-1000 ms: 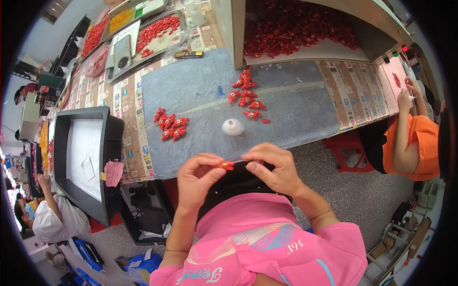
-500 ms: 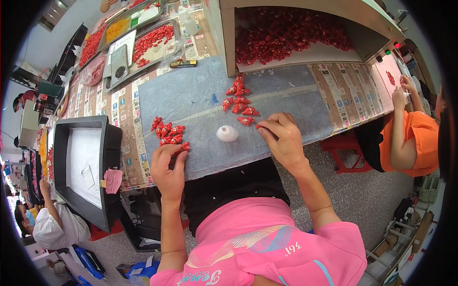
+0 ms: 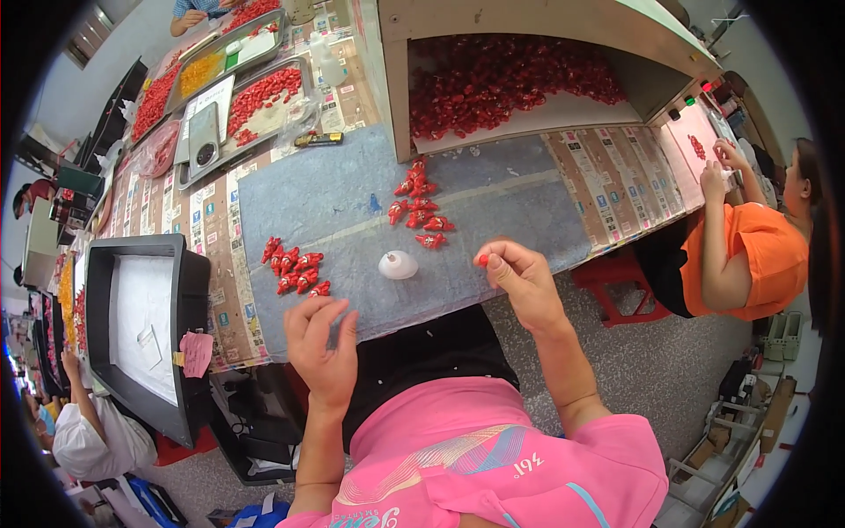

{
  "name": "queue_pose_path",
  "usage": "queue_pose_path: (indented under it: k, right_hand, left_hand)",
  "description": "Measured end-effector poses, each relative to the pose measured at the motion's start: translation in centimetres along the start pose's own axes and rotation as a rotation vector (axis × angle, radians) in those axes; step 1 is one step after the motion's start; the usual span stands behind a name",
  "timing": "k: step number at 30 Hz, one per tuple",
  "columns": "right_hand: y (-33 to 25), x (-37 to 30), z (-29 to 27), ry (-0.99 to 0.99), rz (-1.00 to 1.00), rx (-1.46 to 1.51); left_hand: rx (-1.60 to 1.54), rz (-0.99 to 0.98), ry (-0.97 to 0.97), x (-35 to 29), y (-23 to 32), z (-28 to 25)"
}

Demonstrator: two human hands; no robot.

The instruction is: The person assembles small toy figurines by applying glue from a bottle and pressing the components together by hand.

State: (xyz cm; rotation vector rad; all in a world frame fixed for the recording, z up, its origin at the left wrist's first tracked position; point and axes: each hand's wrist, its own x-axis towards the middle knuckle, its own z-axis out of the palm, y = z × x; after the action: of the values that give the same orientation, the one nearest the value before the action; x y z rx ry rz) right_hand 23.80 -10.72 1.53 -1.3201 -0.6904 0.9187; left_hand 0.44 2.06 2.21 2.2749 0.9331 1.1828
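My right hand [image 3: 521,280] is closed in a pinch on a small red piece [image 3: 482,260], raised near the front edge of the blue-grey mat [image 3: 352,216]. My left hand [image 3: 320,348] is just in front of the left group of red figure-like pieces [image 3: 286,264], its thumb and fingers apart and nothing seen between them. The nearest piece [image 3: 320,289] of that group lies just beyond its fingertips. A second group of red pieces [image 3: 417,204] trails down the mat's middle. Between the hands stands a small white squeeze bottle [image 3: 398,265] with a thin tip.
A wooden box [image 3: 398,84] heaped with red pieces [image 3: 519,84] stands at the back. Metal trays [image 3: 257,107], a phone [image 3: 204,136] and a black marker-like object [image 3: 319,139] lie back left. A black bin [image 3: 185,352] is at left. A co-worker in orange [image 3: 748,255] sits at right.
My left hand has drawn back from the left group, leaving a piece there, and its fingers have parted. My right hand has lifted its small red piece and turned. The view has shifted slightly.
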Motion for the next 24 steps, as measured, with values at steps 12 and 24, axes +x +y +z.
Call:
queue_pose_path:
  k: [12, 24]
  right_hand:
    - [-0.2, -0.4, -0.1, -0.011, 0.103, 0.111]
    - [1.7, 2.0, -0.1, 0.230, -0.544, -0.956]
  left_hand:
    - [-0.165, 0.027, -0.115, 0.4, 1.1, 1.4]
    - [-0.003, 0.087, -0.236, 6.5, -0.6, 2.5]
